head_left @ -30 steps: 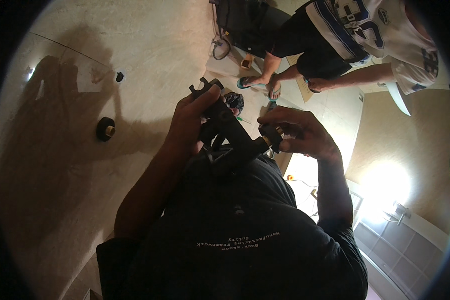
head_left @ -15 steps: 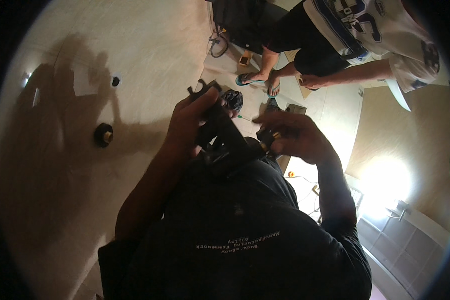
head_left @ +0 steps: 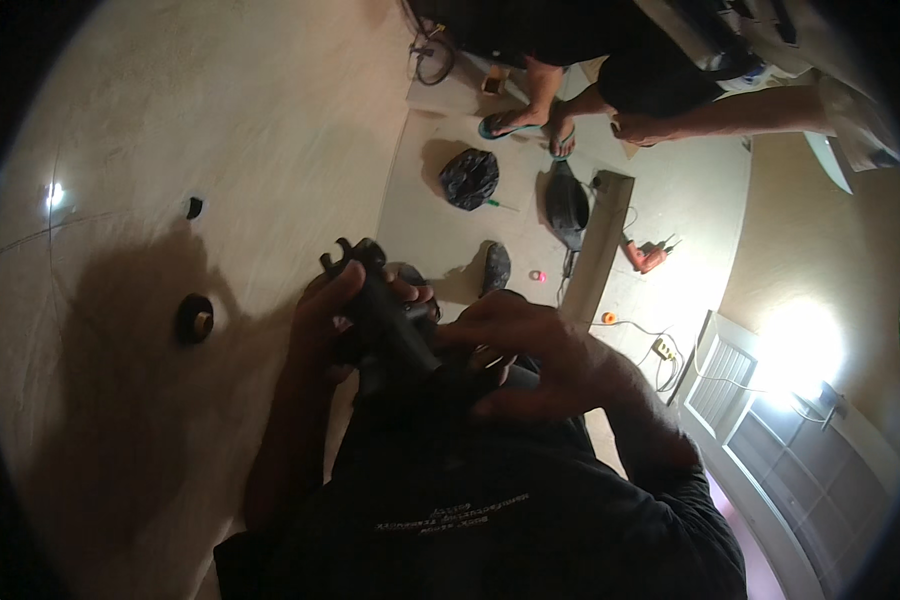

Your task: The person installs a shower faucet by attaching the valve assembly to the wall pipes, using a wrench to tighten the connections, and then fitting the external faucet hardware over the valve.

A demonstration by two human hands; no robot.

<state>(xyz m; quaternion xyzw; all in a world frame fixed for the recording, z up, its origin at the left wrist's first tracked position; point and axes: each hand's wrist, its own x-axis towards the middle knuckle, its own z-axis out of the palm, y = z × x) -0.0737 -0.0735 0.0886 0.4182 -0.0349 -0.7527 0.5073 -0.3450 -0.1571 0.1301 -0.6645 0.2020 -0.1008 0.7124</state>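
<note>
My left hand [head_left: 328,305] is closed around a black mixer tap [head_left: 395,325] with a forked cradle at its upper end. The tap is tilted in front of my dark shirt. At its lower end my right hand [head_left: 545,345] is closed, its fingers curled over the fitting there. A glint of brass shows between those fingers; the rest of the fitting is hidden in shadow. On the wall to the left, a black round flange [head_left: 194,320] surrounds a brass threaded stub. Above it is a dark hole [head_left: 193,208] in the wall.
Another person [head_left: 660,90] in sandals stands at the far side. On the floor lie a black plastic bag [head_left: 469,180], a black pouch [head_left: 567,205], an orange drill [head_left: 648,256] and a power strip [head_left: 663,348] with cables. A bright lamp [head_left: 800,345] shines at the right.
Both hands and the tap have shifted left and lower in view. My right hand has come closer to my left and over the tap's lower end. More floor now shows.
</note>
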